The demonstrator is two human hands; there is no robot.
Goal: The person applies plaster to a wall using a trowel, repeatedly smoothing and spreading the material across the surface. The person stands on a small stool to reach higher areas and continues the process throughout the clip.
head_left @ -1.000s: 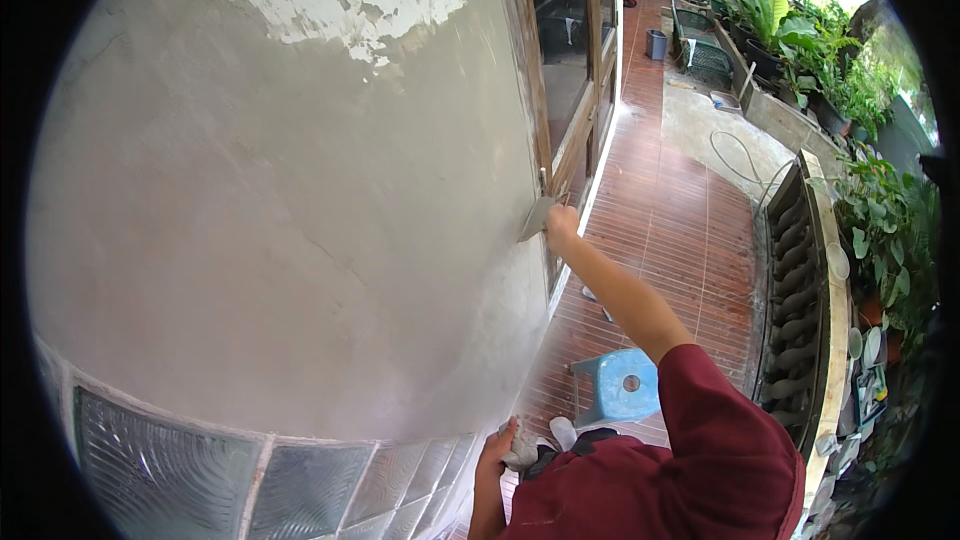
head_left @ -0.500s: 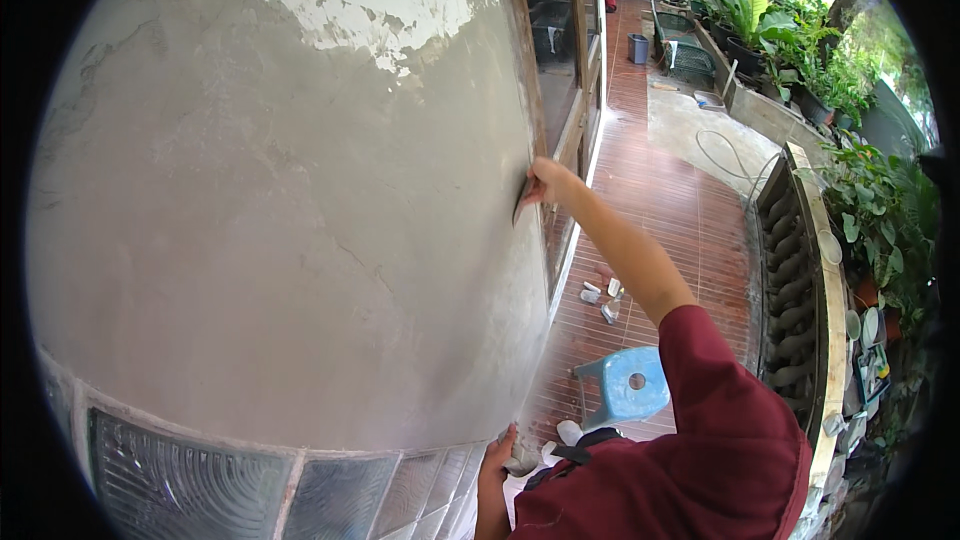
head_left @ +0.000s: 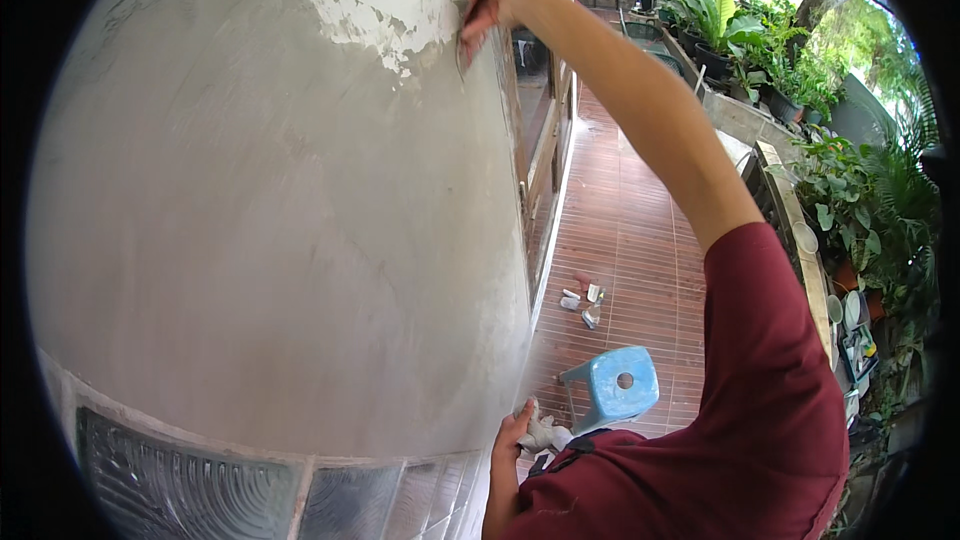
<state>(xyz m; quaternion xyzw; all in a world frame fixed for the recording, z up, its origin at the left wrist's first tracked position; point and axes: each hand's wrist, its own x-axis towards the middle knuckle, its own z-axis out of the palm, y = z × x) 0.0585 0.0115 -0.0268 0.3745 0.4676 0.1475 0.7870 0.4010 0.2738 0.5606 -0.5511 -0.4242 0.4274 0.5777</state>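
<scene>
My right hand (head_left: pixel 483 2) is raised high on the grey plastered wall (head_left: pixel 250 190), near the white flaking patch (head_left: pixel 350 0) and beside the wooden door frame (head_left: pixel 515 110). Its fingers are closed on a flat scraper blade (head_left: pixel 463 58), which touches the wall. My left hand (head_left: pixel 514 428) is low by my body, beside the wall's foot, closed on a lumpy grey thing (head_left: pixel 540 432), whose nature I cannot make out clearly. Glass blocks (head_left: pixel 180 470) line the wall below the plaster.
A blue plastic stool (head_left: pixel 618 385) stands on the tiled floor (head_left: pixel 640 230), with small containers and bits (head_left: pixel 590 310) behind it. A balustrade (head_left: pixel 795 225) and potted plants (head_left: pixel 850 180) line the right side. A raised planter (head_left: pixel 750 120) runs toward the back.
My right hand has moved up along the wall from beside the door's middle to the white patch, scraper still held. My left hand stays low. The view has shifted somewhat.
</scene>
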